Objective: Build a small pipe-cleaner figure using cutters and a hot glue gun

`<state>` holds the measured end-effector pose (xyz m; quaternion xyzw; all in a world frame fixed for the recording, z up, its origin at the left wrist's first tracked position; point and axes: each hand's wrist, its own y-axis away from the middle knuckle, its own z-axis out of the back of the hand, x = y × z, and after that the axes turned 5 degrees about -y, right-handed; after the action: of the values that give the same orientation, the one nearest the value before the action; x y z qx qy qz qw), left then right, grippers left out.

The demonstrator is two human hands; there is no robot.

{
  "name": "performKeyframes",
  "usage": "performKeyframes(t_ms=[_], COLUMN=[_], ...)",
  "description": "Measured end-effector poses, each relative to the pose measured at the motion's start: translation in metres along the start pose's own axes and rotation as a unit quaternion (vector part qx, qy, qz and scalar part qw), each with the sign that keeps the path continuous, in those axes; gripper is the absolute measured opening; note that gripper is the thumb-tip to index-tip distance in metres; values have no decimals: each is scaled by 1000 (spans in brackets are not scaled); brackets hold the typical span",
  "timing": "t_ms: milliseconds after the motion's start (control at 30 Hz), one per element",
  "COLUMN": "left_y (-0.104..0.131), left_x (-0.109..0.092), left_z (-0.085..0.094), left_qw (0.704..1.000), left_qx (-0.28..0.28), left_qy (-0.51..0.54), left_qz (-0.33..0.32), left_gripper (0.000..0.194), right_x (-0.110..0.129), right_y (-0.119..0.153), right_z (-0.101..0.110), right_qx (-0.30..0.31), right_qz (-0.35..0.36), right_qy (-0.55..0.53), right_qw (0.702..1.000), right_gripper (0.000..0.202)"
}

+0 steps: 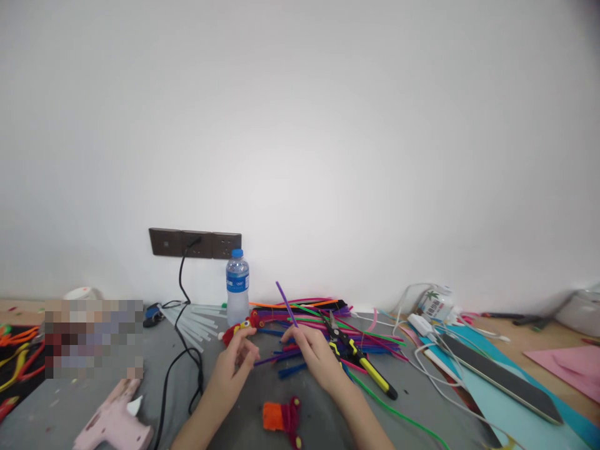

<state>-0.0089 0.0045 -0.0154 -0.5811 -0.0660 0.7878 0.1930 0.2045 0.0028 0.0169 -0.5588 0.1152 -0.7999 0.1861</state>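
A purple pipe cleaner (pixel 285 303) rises up and to the left from my right hand (pixel 312 353), whose fingers are closed on its lower part. My left hand (pixel 238 359) is held a short way to the left, fingers loosely bent and apart, nothing visible in them. Partly hidden behind its fingertips is a small red and yellow pipe-cleaner figure (pixel 229 335); whether they touch it I cannot tell. On the grey surface below and between my hands lies an orange and dark red pipe-cleaner piece (pixel 274 416) with yellowish tips.
Behind my hands spreads a pile of coloured pipe cleaners (pixel 375 340), with yellow-black pliers (pixel 370 372) on it. A water bottle (pixel 237 294) stands by the wall. Left are clear glue sticks (pixel 190 328), a black cable (pixel 164 387) and a pink glue gun (pixel 117 422); right, a phone (pixel 501 378).
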Motion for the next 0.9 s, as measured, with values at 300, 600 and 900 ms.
performKeyframes(t_ms=[300, 600, 900], left_y=[3, 2, 0], left_x=[0, 2, 1], left_z=[-3, -4, -2], left_qw=[999, 999, 992], left_qx=[40, 27, -29], left_qy=[-17, -23, 112], left_qz=[-26, -25, 41], left_gripper=[34, 33, 61], right_x=[7, -15, 10], right_y=[-2, -9, 1], right_z=[71, 31, -30], right_qx=[-294, -229, 5], right_qz=[37, -108, -182], right_qy=[-537, -533, -422], right_qw=[790, 808, 888], right_gripper=[20, 27, 45])
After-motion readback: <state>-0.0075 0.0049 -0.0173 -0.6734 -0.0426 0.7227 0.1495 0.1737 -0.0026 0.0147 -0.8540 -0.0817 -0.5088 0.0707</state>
